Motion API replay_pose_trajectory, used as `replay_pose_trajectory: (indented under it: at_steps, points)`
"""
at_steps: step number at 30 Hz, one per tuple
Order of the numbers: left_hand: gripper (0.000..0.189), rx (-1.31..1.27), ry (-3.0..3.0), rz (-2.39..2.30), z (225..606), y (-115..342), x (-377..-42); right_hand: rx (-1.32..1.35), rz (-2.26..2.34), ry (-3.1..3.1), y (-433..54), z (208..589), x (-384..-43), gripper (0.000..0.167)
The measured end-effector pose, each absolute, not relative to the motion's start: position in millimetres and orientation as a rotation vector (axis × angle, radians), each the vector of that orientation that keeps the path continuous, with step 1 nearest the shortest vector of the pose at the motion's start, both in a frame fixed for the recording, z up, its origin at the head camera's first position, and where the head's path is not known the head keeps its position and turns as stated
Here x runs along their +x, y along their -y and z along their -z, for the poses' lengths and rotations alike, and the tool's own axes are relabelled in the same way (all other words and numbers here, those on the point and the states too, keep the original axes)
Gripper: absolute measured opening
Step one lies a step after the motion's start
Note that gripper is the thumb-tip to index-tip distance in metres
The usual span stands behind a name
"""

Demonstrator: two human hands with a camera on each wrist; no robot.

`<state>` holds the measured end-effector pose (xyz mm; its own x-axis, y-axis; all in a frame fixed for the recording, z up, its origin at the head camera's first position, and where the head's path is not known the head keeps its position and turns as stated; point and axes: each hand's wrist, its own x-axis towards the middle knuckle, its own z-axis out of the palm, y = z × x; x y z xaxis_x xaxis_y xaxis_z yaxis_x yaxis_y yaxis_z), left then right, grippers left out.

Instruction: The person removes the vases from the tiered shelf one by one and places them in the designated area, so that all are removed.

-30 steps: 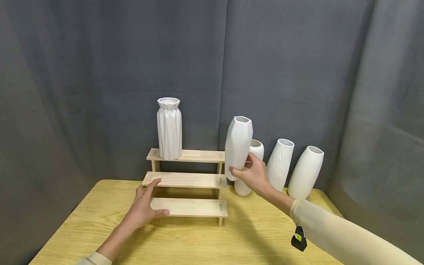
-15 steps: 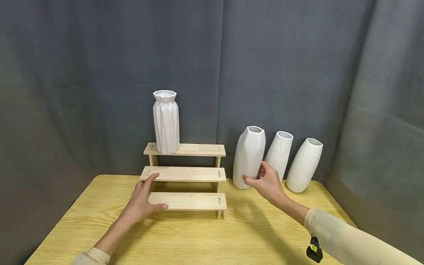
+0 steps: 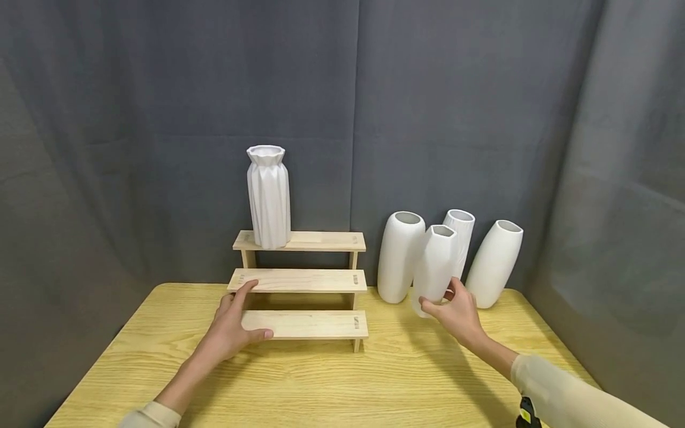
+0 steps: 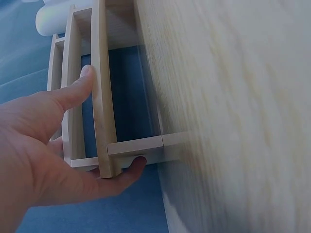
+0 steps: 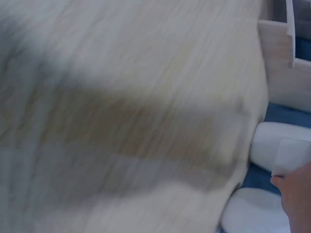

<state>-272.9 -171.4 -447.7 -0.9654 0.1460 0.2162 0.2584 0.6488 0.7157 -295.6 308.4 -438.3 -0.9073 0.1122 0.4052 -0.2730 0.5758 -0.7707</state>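
My right hand (image 3: 457, 315) holds a white faceted vase (image 3: 434, 267) low on its body, thumb in front. The vase leans slightly and overlaps the ribbed vase behind it. In the right wrist view only part of the right hand (image 5: 296, 194) shows beside the faceted vase (image 5: 291, 155). At the left end of a three-step wooden display stand (image 3: 305, 324), my left hand (image 3: 230, 327) grips the steps. The left wrist view shows the thumb over one board of the stand (image 4: 99, 97) and a fingertip curled around its leg. A pleated white vase (image 3: 269, 205) stands on the top step.
A rounded white vase (image 3: 398, 255) stands right of the stand. Behind the held vase is the ribbed vase (image 3: 464, 229), partly hidden; a smooth tapered vase (image 3: 495, 264) is farthest right. A grey curtain (image 3: 305, 89) hangs behind the wooden table (image 3: 321, 386).
My right hand has carried the faceted vase right and down, from beside the stand to in front of the ribbed vase. The rounded vase now shows in full. My left hand keeps its grip.
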Motion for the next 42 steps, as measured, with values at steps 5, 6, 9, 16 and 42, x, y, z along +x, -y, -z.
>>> replay_pose_trajectory:
  at_steps: [5, 6, 9, 16, 42]
  points:
    - [0.111, -0.32, 2.725, 1.227, 448.1, 170.6, -272.3, 0.083, -1.159, 2.417, -329.2, 448.1, -292.6, 0.061]
    - [0.111, -0.323, 2.724, 1.226, 448.5, 170.3, -272.4, 0.072, -1.141, 2.422, -333.5, 449.7, -291.6, 0.061]
    - [0.11, -0.326, 2.72, 1.228, 449.4, 169.6, -272.5, 0.036, -1.103, 2.434, -346.9, 455.3, -289.0, 0.062]
    - [0.111, -0.328, 2.728, 1.214, 449.0, 168.2, -271.7, -0.054, -1.072, 2.447, -373.1, 463.6, -285.4, 0.067]
    - [0.111, -0.307, 2.745, 1.2, 447.1, 171.9, -273.1, -0.131, -1.015, 2.414, -396.6, 477.9, -290.7, 0.071]
